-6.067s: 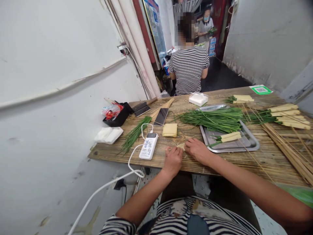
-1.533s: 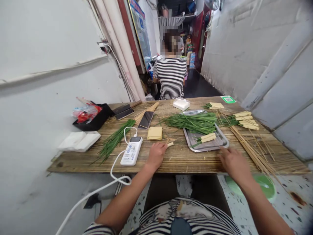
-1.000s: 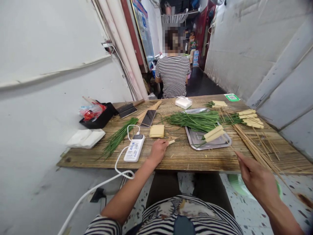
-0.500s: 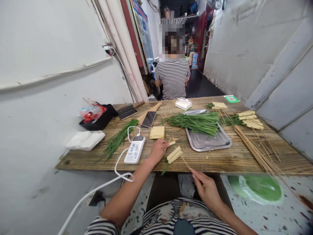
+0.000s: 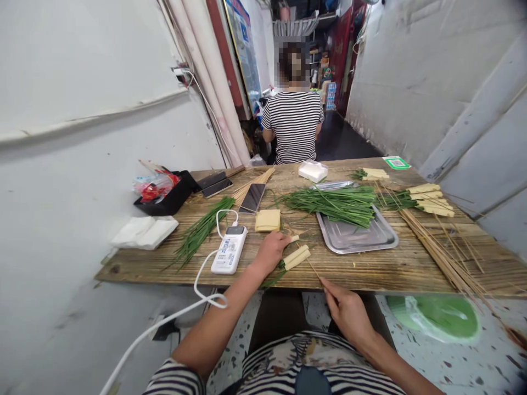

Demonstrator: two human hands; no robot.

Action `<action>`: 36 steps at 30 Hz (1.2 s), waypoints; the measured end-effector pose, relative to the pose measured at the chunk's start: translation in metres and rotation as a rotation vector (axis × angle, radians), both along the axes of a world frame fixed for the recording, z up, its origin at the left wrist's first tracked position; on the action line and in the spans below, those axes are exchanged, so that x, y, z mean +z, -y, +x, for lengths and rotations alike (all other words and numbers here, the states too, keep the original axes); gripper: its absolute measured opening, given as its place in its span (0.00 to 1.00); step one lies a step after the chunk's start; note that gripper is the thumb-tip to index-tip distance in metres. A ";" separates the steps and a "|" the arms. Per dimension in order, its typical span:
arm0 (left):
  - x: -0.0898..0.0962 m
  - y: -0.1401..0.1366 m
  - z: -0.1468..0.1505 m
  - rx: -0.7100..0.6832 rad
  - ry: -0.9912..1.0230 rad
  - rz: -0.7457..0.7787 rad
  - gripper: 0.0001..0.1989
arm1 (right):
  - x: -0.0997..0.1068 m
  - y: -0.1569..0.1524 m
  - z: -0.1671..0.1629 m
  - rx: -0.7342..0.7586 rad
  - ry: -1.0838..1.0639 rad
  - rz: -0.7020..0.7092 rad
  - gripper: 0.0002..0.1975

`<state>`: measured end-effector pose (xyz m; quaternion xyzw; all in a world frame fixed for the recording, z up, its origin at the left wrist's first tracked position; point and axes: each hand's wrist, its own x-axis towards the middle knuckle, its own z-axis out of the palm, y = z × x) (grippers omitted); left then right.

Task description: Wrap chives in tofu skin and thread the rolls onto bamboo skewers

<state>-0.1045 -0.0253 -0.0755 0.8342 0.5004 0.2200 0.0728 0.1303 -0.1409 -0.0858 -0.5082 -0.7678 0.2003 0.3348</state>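
My left hand is closed on a small pale yellow roll, apparently tofu skin, whose end pokes out past the fingertips. My right hand pinches the lower end of a thin bamboo skewer at the table's front edge. On that skewer sit two tofu-skin rolls, side by side, with green chive ends sticking out to the left. Just beyond my left hand lies a stack of folded tofu-skin sheets. A metal tray with a heap of chives stands to the right.
Finished-looking skewers of rolls and loose bamboo skewers lie at the right. A white power bank with its cable, a phone, more chives and a black box are on the left. A person sits beyond the table.
The skewered rolls have moved slightly up and closer to my left hand, their chive ends swinging from hanging down to pointing left. The camera view has shifted slightly. Both hands keep their grips.
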 end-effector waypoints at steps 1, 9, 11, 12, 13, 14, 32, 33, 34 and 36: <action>0.000 -0.001 0.000 -0.005 0.001 -0.004 0.18 | 0.000 0.000 0.000 -0.001 0.012 0.000 0.18; 0.001 -0.004 0.001 0.009 0.035 -0.013 0.21 | -0.002 -0.004 -0.003 0.013 0.032 0.007 0.18; 0.002 -0.004 0.000 0.008 0.034 -0.027 0.21 | -0.002 -0.004 -0.003 0.013 0.026 0.004 0.18; 0.003 -0.004 0.000 0.008 0.036 -0.038 0.21 | -0.002 -0.005 -0.003 0.012 0.026 0.000 0.18; 0.003 -0.004 0.001 0.009 0.039 -0.049 0.21 | -0.002 -0.005 -0.003 0.011 0.030 -0.003 0.18; 0.004 -0.004 0.001 0.008 0.041 -0.056 0.21 | -0.002 -0.005 -0.003 0.011 0.038 -0.006 0.18; 0.003 -0.006 -0.001 -0.002 0.088 -0.059 0.22 | 0.013 -0.010 -0.002 0.027 0.092 -0.043 0.19; 0.004 -0.006 -0.001 0.000 0.093 -0.066 0.22 | 0.013 -0.011 -0.002 0.024 0.097 -0.047 0.19; 0.004 -0.006 0.000 -0.001 0.096 -0.072 0.22 | 0.014 -0.011 -0.002 0.023 0.101 -0.050 0.19; 0.004 -0.006 0.000 -0.003 0.103 -0.080 0.22 | 0.014 -0.011 -0.003 0.024 0.100 -0.047 0.19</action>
